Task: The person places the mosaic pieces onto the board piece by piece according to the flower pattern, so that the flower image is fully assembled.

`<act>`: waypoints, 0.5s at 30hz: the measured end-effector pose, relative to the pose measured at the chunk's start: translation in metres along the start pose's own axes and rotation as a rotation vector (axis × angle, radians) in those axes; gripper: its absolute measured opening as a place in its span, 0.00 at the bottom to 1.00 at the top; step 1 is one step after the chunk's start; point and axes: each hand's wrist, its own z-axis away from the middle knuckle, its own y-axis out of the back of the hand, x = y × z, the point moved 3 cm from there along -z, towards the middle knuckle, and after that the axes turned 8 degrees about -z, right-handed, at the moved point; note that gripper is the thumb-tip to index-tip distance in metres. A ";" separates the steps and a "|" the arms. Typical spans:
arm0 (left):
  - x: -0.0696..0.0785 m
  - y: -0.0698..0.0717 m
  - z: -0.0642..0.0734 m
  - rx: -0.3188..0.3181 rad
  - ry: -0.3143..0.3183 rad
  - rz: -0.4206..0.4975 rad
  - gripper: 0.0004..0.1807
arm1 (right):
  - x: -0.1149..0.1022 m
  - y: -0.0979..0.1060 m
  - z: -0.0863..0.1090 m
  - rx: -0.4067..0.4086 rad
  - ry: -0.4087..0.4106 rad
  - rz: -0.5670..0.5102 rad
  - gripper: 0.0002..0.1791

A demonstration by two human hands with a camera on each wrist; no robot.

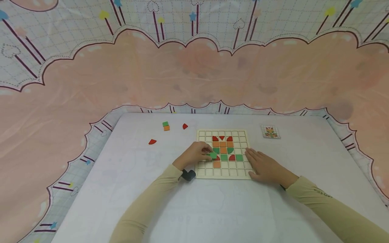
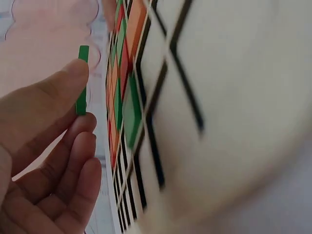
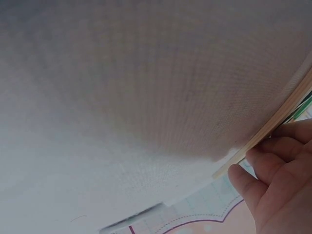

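My left hand pinches a green square tile between thumb and finger. In the head view this hand is over the left part of a cream gridded board. The board bears red, orange and green pieces, among them an orange tile, a green square and a red quarter-round piece. The held tile partly hides a red piece. My right hand rests at the board's right edge, its fingers fairly straight and touching the rim.
Left of the board lie two red rounded pieces, one nearer and one farther, plus a green tile touching an orange tile. A small pattern card lies at the back right on the white tabletop.
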 end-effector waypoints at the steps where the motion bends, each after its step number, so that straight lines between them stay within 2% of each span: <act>1: 0.004 -0.003 0.000 -0.010 -0.009 -0.003 0.15 | 0.000 0.000 0.000 -0.001 -0.001 -0.002 0.40; 8: 0.026 -0.020 -0.002 -0.030 -0.057 -0.030 0.15 | -0.002 0.002 -0.001 -0.012 -0.011 -0.006 0.40; 15: 0.036 -0.029 -0.007 -0.037 -0.072 -0.064 0.15 | -0.001 0.001 0.000 -0.016 -0.006 -0.001 0.40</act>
